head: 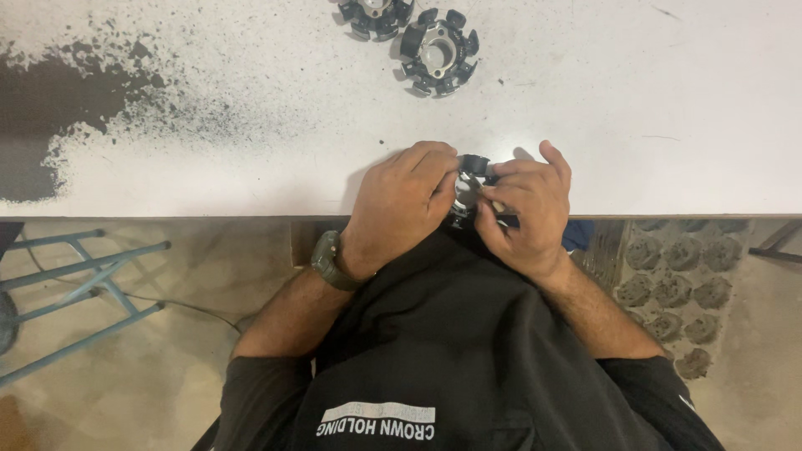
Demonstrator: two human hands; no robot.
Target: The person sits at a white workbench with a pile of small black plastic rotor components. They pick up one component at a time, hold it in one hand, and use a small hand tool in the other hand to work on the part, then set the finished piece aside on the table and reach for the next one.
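Curling both hands' fingers [443, 171] round stator core [469, 188]

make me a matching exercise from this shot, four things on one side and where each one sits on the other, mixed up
Things:
1. round black toothed part with metal centre
2. dark wristwatch
3. blue metal frame
4. small black and metal part

Places:
A. on the floor at the far left, below the table edge
B. between the left hand and the right hand, at the near table edge
C. on the white table near its far edge
D. around the left wrist

Pairs: 1-C, 2-D, 3-A, 4-B
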